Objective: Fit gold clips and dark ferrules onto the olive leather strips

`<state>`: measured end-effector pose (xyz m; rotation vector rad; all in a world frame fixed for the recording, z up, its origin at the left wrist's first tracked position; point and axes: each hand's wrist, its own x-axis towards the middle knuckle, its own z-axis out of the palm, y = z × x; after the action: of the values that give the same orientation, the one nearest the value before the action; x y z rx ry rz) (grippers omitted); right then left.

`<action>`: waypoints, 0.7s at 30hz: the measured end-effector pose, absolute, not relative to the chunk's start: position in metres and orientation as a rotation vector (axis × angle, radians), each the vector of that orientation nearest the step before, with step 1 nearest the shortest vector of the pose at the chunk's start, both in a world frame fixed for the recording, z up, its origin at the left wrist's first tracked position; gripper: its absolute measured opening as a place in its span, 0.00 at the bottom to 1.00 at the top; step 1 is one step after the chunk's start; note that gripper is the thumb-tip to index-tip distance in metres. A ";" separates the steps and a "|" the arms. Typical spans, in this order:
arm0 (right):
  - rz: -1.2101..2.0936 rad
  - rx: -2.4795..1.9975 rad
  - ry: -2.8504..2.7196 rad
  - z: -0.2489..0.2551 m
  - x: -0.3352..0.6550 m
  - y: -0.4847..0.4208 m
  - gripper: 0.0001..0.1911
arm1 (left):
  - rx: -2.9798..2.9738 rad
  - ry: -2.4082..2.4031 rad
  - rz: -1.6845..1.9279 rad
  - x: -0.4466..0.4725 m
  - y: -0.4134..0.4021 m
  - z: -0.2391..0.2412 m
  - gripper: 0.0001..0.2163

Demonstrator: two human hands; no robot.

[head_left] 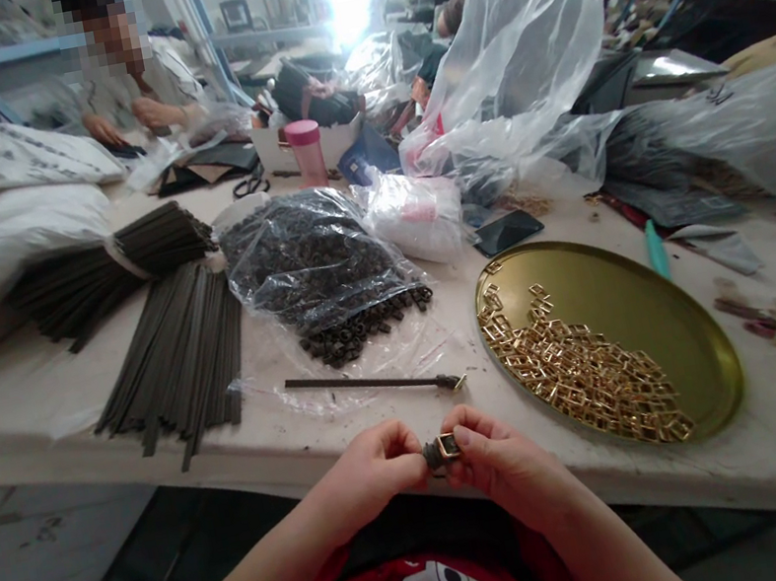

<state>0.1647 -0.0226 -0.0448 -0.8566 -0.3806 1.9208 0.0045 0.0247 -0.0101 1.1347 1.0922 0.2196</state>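
While I hold my two hands together just off the near edge of the table point(41, 412), over my lap, both are pinched tight with hardly any gap between thumb and fingers. My right hand point(496, 457) grips a small square gold buckle point(448, 445) at its fingertips, and my left hand point(374, 468) nips a small dark piece point(433, 454) pressed right against it. Whether that piece is a loop or a strap end I cannot tell, since my fingers cover most of it. On the table just ahead lies a dark strap point(367, 384) with a gold fitting at its right end. Beyond it a clear bag point(319, 263) spills dark loops, and loose dark strips point(176, 368) lie to the left beside a tied bundle point(113, 264). To my right a round gold tray point(604, 282) holds a heap of buckles point(583, 371). As I judge it, the main hazard is the pinch itself: both parts are tiny and held over open air, so a slip of either thumb would drop them into my lap or onto the floor. The tray's near rim also sits close to the table edge beside my right forearm, and a careless sweep there could tip it and scatter the heap.
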 end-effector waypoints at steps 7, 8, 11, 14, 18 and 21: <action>1.959 -0.840 -0.257 -0.048 0.162 -0.019 0.11 | 0.879 0.970 0.240 0.005 0.028 -0.013 0.04; 1.963 -0.839 -0.258 -0.047 0.162 -0.018 0.12 | 0.832 0.960 0.237 0.005 0.028 -0.013 0.04; 1.989 -0.824 -0.253 -0.044 0.163 -0.017 0.11 | 0.747 0.957 0.217 0.005 0.026 -0.014 0.05; 2.023 -0.808 -0.214 -0.045 0.163 -0.016 0.11 | 0.714 0.976 0.172 0.006 0.024 -0.015 0.06; 2.024 -0.832 -0.267 -0.047 0.164 -0.017 0.11 | 0.705 0.988 0.152 0.005 0.023 -0.014 0.06; 1.944 -0.942 -0.577 -0.043 0.166 -0.020 0.15 | 0.697 0.970 0.174 0.004 0.025 -0.011 0.05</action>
<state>0.1663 -0.0201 -0.0434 -0.9418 -0.5771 1.9444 0.0041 0.0246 -0.0115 0.6971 0.9703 0.1743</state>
